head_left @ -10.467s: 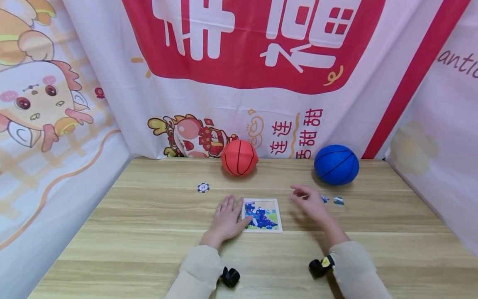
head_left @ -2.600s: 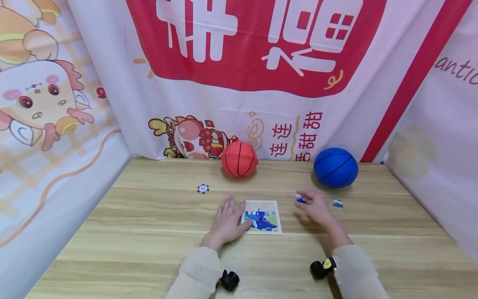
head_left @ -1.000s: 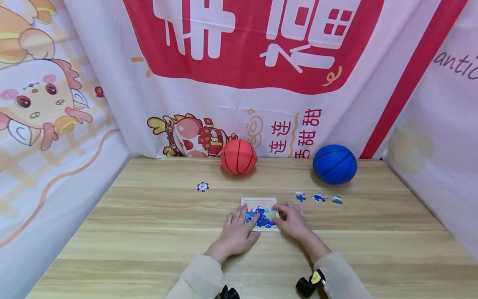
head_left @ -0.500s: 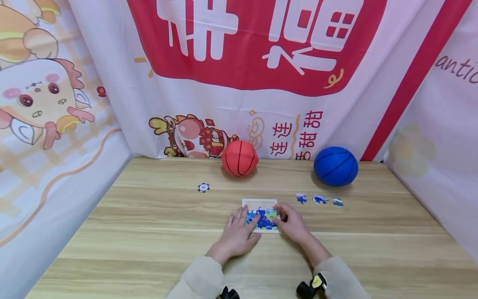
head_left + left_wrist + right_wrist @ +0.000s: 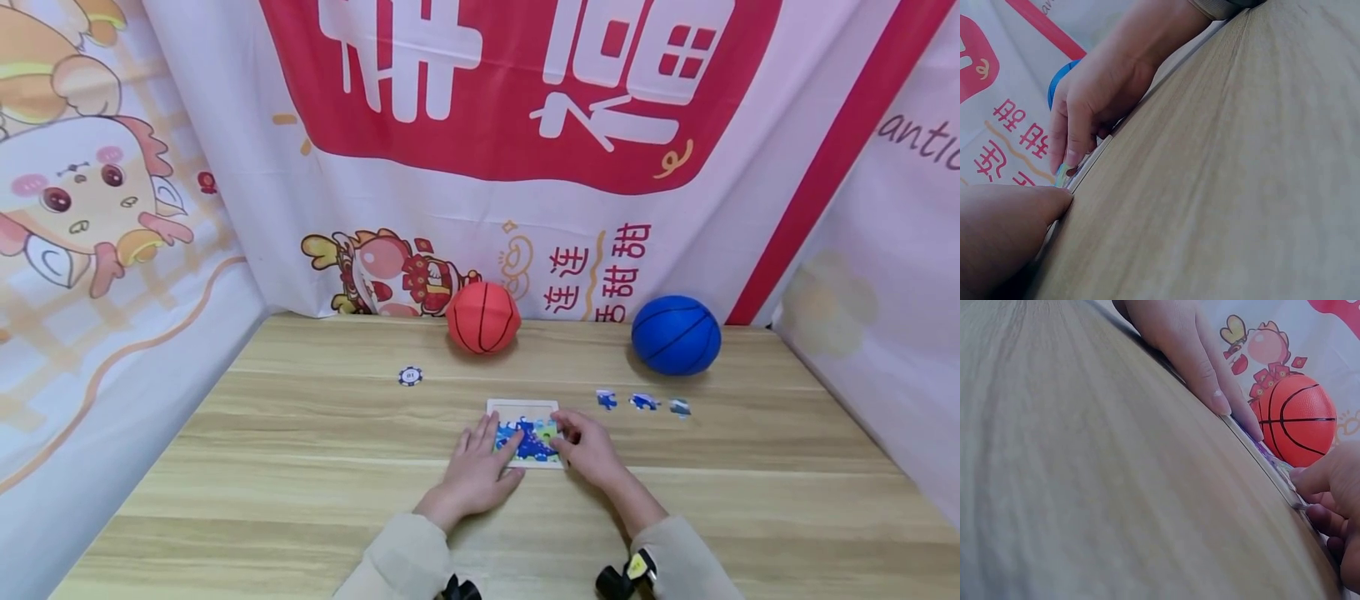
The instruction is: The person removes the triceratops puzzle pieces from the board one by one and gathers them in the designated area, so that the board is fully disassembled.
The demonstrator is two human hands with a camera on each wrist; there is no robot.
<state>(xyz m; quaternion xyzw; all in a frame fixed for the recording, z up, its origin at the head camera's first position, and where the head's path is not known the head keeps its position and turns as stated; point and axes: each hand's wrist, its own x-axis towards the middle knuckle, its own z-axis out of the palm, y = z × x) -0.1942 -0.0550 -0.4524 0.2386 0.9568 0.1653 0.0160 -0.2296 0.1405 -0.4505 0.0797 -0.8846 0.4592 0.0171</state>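
A small jigsaw puzzle in a white frame (image 5: pixel 522 405) lies at mid-table, its blue dinosaur picture (image 5: pixel 534 447) filling the lower part and bare backing showing at the top. My left hand (image 5: pixel 474 477) lies over the frame's left side, fingers extended and index fingertip on the blue pieces. At the right side, my right hand (image 5: pixel 592 450) pinches a green puzzle piece (image 5: pixel 1062 174) between thumb and fingers; it stands tilted up in the left wrist view. In the right wrist view the right thumb (image 5: pixel 1310 478) is right at the frame's edge.
Three loose puzzle pieces lie in a row right of the frame: a blue one (image 5: pixel 606 400), another blue one (image 5: pixel 643 402) and a pale teal one (image 5: pixel 679 407). A round chip (image 5: pixel 410 377) lies left. A red ball (image 5: pixel 483 318) and a blue ball (image 5: pixel 677 335) stand behind.
Since 2.6 s ago, my right hand has put down a blue piece beside the others and moved left to the frame. My left hand has shifted further over the puzzle. The last second shows little movement.
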